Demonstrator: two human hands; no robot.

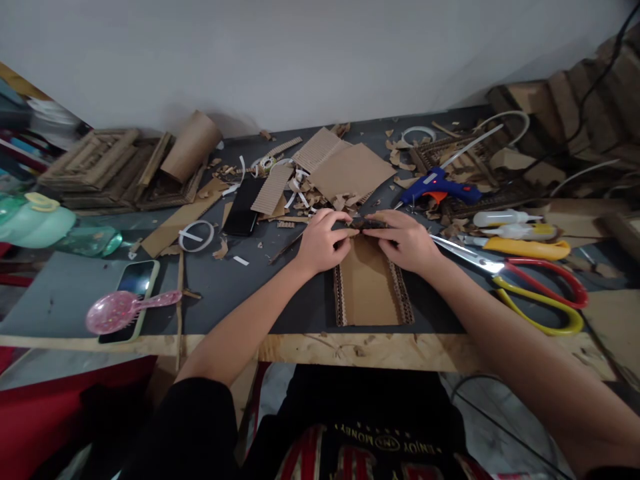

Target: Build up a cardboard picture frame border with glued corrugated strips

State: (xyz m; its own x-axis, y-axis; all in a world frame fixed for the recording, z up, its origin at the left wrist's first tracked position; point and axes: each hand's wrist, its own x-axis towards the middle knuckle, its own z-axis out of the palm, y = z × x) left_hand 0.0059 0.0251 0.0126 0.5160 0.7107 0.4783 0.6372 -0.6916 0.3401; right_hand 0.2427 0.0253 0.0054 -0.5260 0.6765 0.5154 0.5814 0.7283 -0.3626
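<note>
In the head view a rectangular cardboard piece [370,287] lies flat on the table in front of me, with corrugated strips standing along its left and right sides. At its far end, a thin dark brown strip [367,225] runs crosswise; its exact kind is hard to make out. My left hand [326,241] pinches the strip's left end between thumb and fingers. From the other side, my right hand [406,241] presses on its right part with bent fingers. Both hands rest close to the cardboard, and the fingers partly hide the strip.
A blue glue gun [435,188] and scissors [505,268] lie at right, beside glue bottles [505,218] and a yellow cutter [530,248]. Cardboard sheets [353,170], a black phone [244,208] and scraps lie behind. A pink hairbrush [113,312] rests on another phone [137,280] at left.
</note>
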